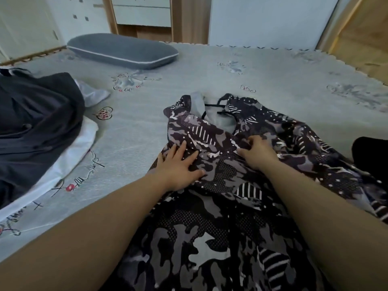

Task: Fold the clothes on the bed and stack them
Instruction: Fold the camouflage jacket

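camo hoodie spread under both hands; left hand pressing flat, right hand pinching fabric.

grey pillow, white drawers

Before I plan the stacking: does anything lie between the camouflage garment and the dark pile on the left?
Nothing visible: only bare bedspread separates the camouflage garment from the dark pile. The grey pillow lies farther back.

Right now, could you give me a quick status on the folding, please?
Left hand flat on camo garment, right hand pinching its fabric. Garment unfolded. Dark pile lies left, apart.
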